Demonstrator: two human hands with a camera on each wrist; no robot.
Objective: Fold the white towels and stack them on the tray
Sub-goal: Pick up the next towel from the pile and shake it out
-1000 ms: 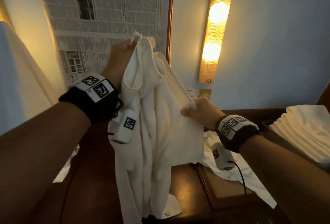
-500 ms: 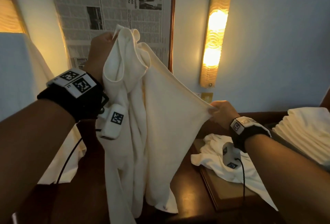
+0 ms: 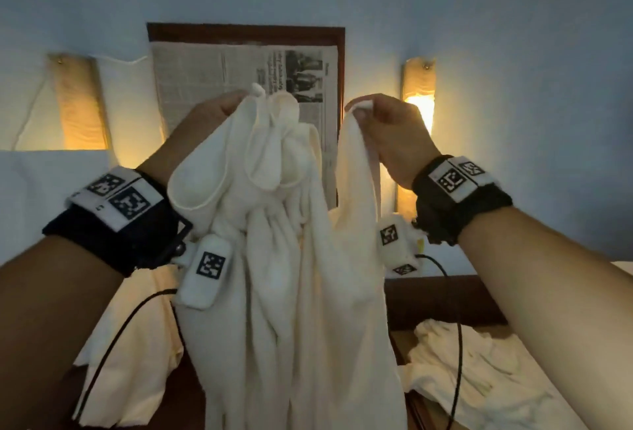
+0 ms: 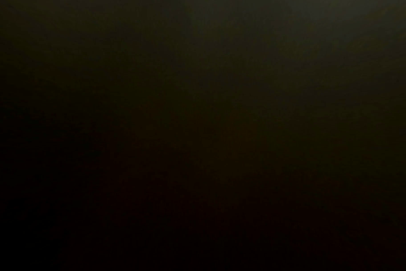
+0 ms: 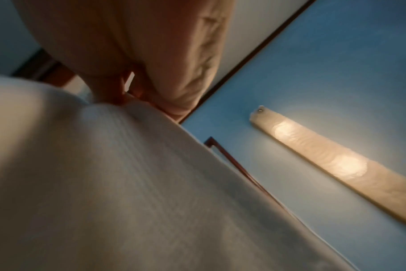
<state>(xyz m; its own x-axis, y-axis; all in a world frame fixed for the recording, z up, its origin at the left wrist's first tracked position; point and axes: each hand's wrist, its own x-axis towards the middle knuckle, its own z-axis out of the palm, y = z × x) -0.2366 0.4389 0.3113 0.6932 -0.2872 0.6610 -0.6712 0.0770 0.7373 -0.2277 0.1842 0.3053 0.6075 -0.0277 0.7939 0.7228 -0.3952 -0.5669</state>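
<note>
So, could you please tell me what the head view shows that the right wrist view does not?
Only the head view shows the left hand gripping a bunched end of the held towel, both wristbands, the newspaper on the wall, and a crumpled towel lying lower right. Only the right wrist view shows the right hand's fingertips pinching the cloth from below. Both show the right hand, that towel and the lit wall lamp.

Both forearms are bare. The left hand (image 3: pixel 209 121) and the right hand (image 3: pixel 394 135) each have a black wrist strap topped with white tags printed with square black codes. Below each strap hangs a white coded pod trailing a black cable.
</note>
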